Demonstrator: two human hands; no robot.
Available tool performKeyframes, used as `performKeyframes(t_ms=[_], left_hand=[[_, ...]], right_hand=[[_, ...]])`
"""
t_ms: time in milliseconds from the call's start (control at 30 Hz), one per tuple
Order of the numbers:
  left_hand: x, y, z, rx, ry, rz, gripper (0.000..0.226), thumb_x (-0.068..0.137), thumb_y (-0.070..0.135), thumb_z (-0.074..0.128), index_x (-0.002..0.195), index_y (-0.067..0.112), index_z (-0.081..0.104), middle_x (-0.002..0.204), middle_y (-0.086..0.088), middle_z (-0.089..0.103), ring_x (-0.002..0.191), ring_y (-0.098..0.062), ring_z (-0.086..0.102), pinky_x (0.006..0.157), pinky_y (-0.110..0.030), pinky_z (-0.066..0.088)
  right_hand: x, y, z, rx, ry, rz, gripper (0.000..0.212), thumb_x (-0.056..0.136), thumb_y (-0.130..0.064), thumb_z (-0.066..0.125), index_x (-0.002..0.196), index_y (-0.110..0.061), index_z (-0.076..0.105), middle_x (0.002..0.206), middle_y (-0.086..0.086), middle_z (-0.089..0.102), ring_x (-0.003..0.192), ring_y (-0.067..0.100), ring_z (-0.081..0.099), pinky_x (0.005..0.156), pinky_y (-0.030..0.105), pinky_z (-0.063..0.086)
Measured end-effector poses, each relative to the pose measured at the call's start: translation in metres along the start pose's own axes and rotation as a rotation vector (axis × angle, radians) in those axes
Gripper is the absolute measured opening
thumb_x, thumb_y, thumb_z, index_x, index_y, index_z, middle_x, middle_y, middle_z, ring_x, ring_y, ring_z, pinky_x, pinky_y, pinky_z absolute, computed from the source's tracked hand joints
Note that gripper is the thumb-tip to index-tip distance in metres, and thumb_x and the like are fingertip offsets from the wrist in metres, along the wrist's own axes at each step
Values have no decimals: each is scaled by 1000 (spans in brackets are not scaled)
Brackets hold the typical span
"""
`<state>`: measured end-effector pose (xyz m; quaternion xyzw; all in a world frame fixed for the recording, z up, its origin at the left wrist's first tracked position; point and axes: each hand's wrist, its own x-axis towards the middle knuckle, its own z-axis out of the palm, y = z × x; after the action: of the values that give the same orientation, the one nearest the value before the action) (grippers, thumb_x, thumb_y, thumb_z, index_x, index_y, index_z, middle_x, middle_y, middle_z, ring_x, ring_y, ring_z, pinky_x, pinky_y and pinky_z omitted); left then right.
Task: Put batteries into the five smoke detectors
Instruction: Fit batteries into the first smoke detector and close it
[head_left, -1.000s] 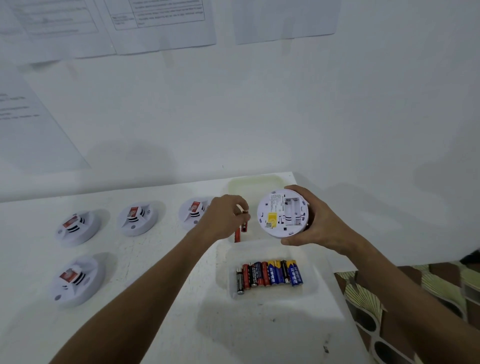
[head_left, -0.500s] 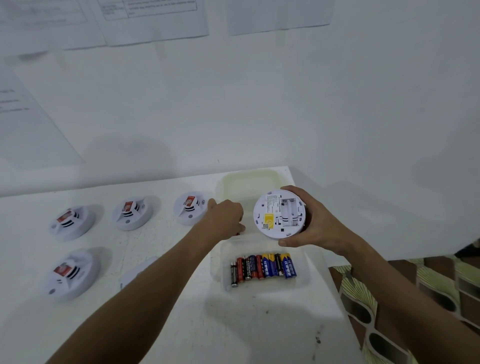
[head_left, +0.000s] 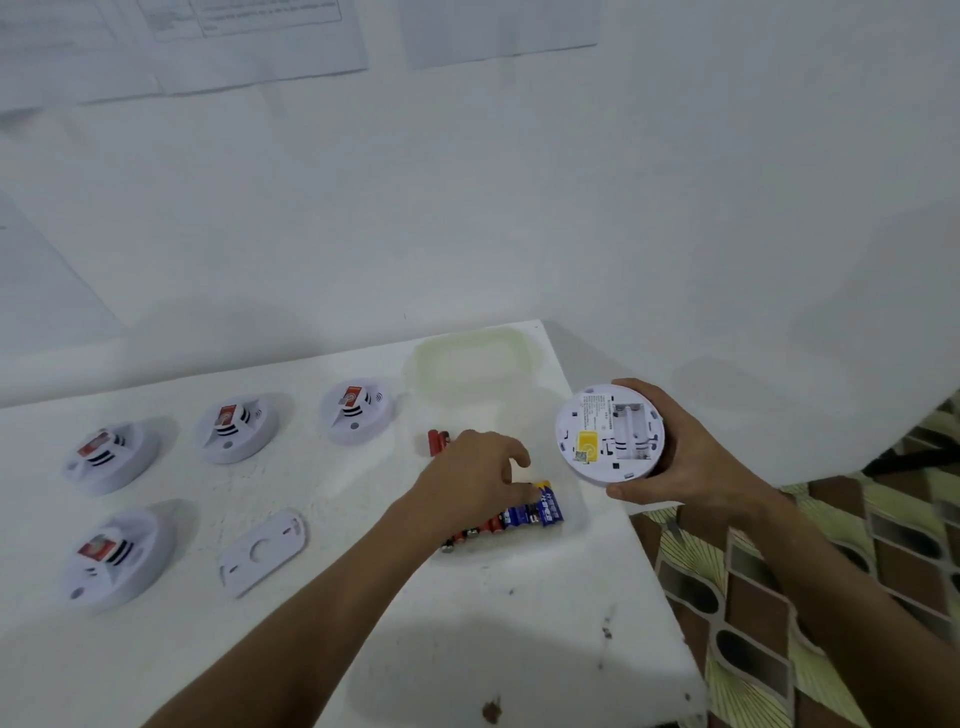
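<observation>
Your right hand grasping an upturned smoke detector off the table's right edge, battery bay bare, your left hand reaching onto the blue batteries in the clear tray, whether it pinches one you cannot tell, four detectors resting left on the table.

Both forearms are seen bare to the frame edge; no sleeves, rings or watches are worn on the hands, left and right.
</observation>
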<state>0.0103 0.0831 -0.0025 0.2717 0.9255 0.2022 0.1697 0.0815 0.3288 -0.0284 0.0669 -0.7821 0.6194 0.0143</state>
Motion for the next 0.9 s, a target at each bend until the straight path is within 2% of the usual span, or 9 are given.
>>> performKeyframes(t_ms=[100, 200, 267, 333, 400, 467, 633, 767, 900], left_hand=[[5, 2, 13, 2, -94, -10, 62, 76, 46, 77, 130, 22, 59, 101, 1, 71, 87, -11, 62, 79, -29, 52], [9, 3, 22, 47, -88, -18, 72, 72, 52, 78, 134, 24, 55, 109, 3, 70, 99, -13, 63, 87, -34, 53], [11, 2, 26, 49, -80, -46, 74, 69, 56, 78, 133, 26, 56, 110, 4, 69, 99, -12, 63, 87, -33, 53], [13, 1, 29, 40, -82, -65, 66, 65, 59, 78, 122, 29, 63, 102, 5, 70, 88, -11, 64, 79, -30, 54], [14, 0, 30, 27, -85, -46, 41, 65, 56, 78, 91, 25, 71, 79, 4, 68, 67, -9, 59, 63, -27, 49], [13, 1, 31, 13, -101, -12, 30, 70, 48, 78, 76, 20, 67, 67, 2, 64, 58, -9, 53, 55, -24, 43], [7, 2, 28, -82, -71, 44, 23, 76, 34, 78, 93, 20, 73, 82, 3, 69, 68, -8, 57, 63, -21, 47], [5, -3, 21, -238, 3, 6, 15, 76, 26, 77, 88, 23, 68, 86, 10, 70, 70, -4, 64, 62, -13, 48], [-6, 3, 0, -473, 122, -16, 23, 79, 21, 75, 98, 22, 64, 81, 4, 73, 65, -8, 67, 69, -32, 56]], right_hand=[[-13, 1, -5, -2, 21, 10, 92, 58, 0, 86, 137, -22, 45, 127, -8, 62, 123, 17, 58, 88, 26, 56], [-23, 4, -7, -10, 30, 12, 92, 60, 5, 86, 137, -23, 45, 129, -6, 62, 124, 19, 58, 91, 32, 57], [-28, 5, -7, -20, 37, 12, 93, 60, 4, 87, 138, -24, 45, 130, -4, 61, 123, 21, 59, 92, 39, 57], [-32, 5, -6, -24, 39, 18, 93, 59, 1, 87, 138, -25, 45, 130, -4, 61, 124, 21, 58, 94, 40, 57], [-35, 5, -5, -21, 30, 27, 92, 59, -3, 87, 137, -27, 45, 130, -5, 60, 125, 21, 57, 95, 38, 56], [-37, 5, -3, -18, 23, 42, 93, 60, -6, 88, 139, -26, 43, 130, -5, 60, 125, 20, 57, 96, 38, 55], [-39, 3, 1, -6, 32, 44, 95, 60, -6, 89, 141, -23, 43, 132, -4, 58, 127, 20, 55, 96, 36, 55], [-37, 0, 4, 13, 34, 40, 93, 59, -2, 88, 139, -23, 44, 129, -6, 60, 125, 17, 57, 93, 33, 56], [-32, -3, 7, 51, 20, 37, 94, 59, -1, 87, 139, -24, 44, 130, -7, 60, 125, 17, 57, 92, 35, 57]])
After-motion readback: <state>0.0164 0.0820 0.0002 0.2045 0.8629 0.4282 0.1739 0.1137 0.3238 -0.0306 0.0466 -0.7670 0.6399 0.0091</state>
